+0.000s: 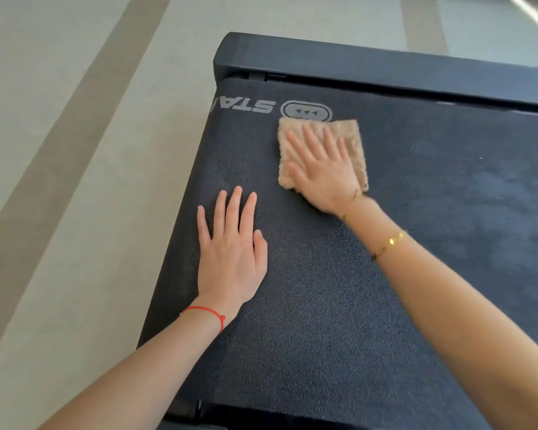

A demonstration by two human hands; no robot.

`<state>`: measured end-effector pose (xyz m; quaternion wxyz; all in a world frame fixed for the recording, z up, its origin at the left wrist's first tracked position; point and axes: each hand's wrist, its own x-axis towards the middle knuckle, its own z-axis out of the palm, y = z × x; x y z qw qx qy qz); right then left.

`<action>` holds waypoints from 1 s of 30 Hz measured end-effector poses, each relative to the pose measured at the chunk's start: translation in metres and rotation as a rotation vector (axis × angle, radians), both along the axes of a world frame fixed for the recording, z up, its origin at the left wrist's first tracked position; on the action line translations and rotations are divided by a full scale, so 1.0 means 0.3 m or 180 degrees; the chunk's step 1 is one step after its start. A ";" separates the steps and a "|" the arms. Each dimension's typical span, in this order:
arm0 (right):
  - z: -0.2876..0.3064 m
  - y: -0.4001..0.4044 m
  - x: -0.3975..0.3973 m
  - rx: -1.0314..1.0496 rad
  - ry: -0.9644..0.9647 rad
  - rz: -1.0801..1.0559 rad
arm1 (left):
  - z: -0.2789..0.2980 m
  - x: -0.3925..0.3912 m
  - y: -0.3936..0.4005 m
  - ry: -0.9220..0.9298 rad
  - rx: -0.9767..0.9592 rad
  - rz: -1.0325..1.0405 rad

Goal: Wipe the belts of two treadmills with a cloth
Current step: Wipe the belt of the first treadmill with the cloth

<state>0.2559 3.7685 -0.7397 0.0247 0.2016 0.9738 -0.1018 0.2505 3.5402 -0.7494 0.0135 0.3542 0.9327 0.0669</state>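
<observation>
A black textured treadmill belt (339, 290) fills most of the head view, with a grey logo (305, 111) printed near its far end. A folded tan cloth (353, 135) lies flat on the belt just below that logo. My right hand (320, 169) presses on the cloth with straight, spread fingers. My left hand (230, 252) rests flat on the bare belt near its left edge, fingers straight, holding nothing. A red string circles my left wrist and a gold bracelet my right forearm.
The treadmill's black end cover (370, 65) runs across the far end of the belt. A black side rail (261, 418) shows at the bottom. Pale grey floor (75, 150) with darker stripes lies to the left and beyond.
</observation>
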 end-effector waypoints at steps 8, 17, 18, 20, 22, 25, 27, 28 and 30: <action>0.005 0.217 0.145 0.0056 -0.0046 -0.0676 | -0.008 -0.007 0.000 0.0038 0.0010 -0.0005; 0.008 0.037 -0.009 0.0007 -0.0096 -0.0035 | -0.008 -0.005 0.002 0.0075 0.0127 0.0008; 0.002 -0.023 0.045 0.0011 -0.0008 0.0217 | -0.008 -0.005 0.001 0.0067 0.0144 -0.0001; -0.006 -0.084 0.177 -0.0044 0.0105 0.0553 | -0.008 -0.006 -0.003 0.0048 0.0172 -0.0010; -0.005 -0.024 0.267 -0.0031 0.0111 0.0434 | -0.007 -0.009 -0.005 0.0035 0.0183 -0.0006; 0.019 0.141 0.315 -0.0034 -0.0088 -0.0488 | -0.012 -0.009 -0.003 0.0000 0.0181 -0.0013; 0.028 0.152 0.324 -0.0115 -0.0149 -0.0849 | -0.013 -0.008 -0.002 0.0009 0.0210 -0.0020; 0.026 0.110 0.332 -0.0114 -0.0132 -0.0815 | -0.013 -0.008 -0.004 0.0024 0.0219 -0.0024; 0.011 -0.027 0.379 -0.0092 -0.0044 -0.0502 | -0.014 -0.008 -0.005 0.0055 0.0235 -0.0022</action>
